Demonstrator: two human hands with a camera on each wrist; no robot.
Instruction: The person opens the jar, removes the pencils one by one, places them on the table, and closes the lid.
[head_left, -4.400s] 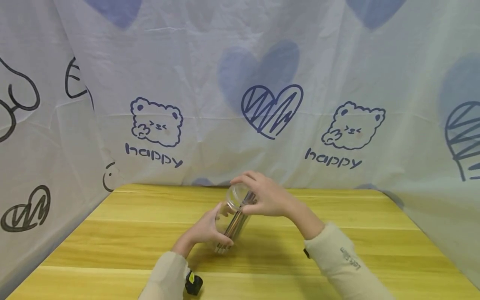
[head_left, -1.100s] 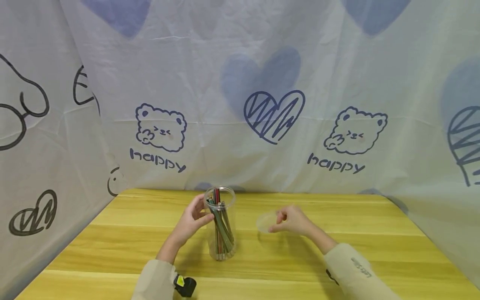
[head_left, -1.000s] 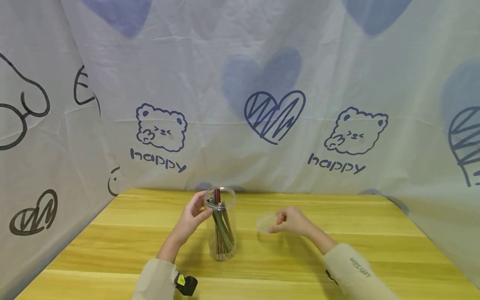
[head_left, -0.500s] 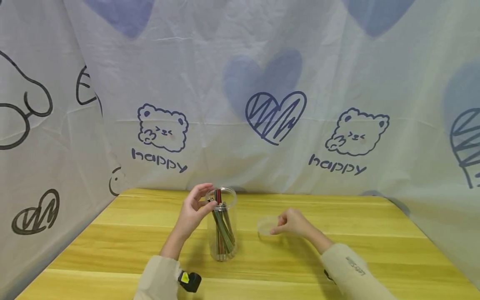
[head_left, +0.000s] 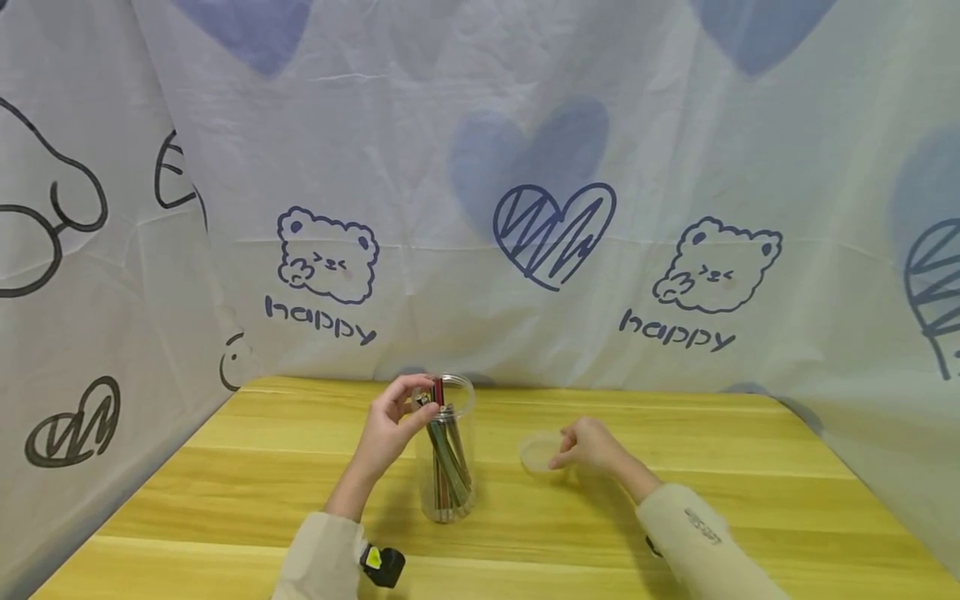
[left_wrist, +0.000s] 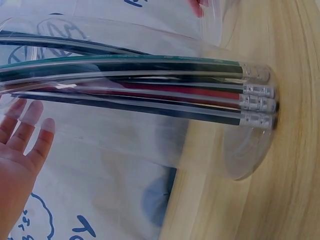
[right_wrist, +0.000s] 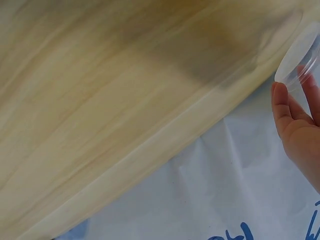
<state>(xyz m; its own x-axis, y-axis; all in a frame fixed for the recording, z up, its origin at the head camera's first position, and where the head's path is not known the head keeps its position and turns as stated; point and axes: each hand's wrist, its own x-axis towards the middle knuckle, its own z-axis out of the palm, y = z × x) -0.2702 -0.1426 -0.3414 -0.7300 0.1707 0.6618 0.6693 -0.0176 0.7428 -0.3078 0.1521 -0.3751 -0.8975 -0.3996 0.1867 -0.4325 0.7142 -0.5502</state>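
Note:
A tall clear plastic jar (head_left: 467,454) stands upright on the table, holding several pencils (head_left: 447,467). In the left wrist view the pencils (left_wrist: 165,92) are green, dark and red, with their eraser ends at the jar's bottom. My left hand (head_left: 386,427) is at the jar's mouth, thumb and index finger apart beside the pencil tops. Its other fingers (left_wrist: 42,137) lie fairly straight alongside the jar in the left wrist view. To the right of the jar, my right hand (head_left: 590,446) pinches a clear round lid (head_left: 537,452) by its edge. That lid (right_wrist: 298,54) is tilted in the right wrist view.
The yellow wood-grain table (head_left: 247,483) reaches back to a white cloth (head_left: 435,308) printed with hearts and bears. More patterned cloth (head_left: 112,275) hangs along the left side. A black wrist camera (head_left: 382,567) sits at the left cuff.
Earlier both hands were on the tilted jar; now it stands upright and my right hand has the lid. My left hand has shifted from the jar's side up to its mouth.

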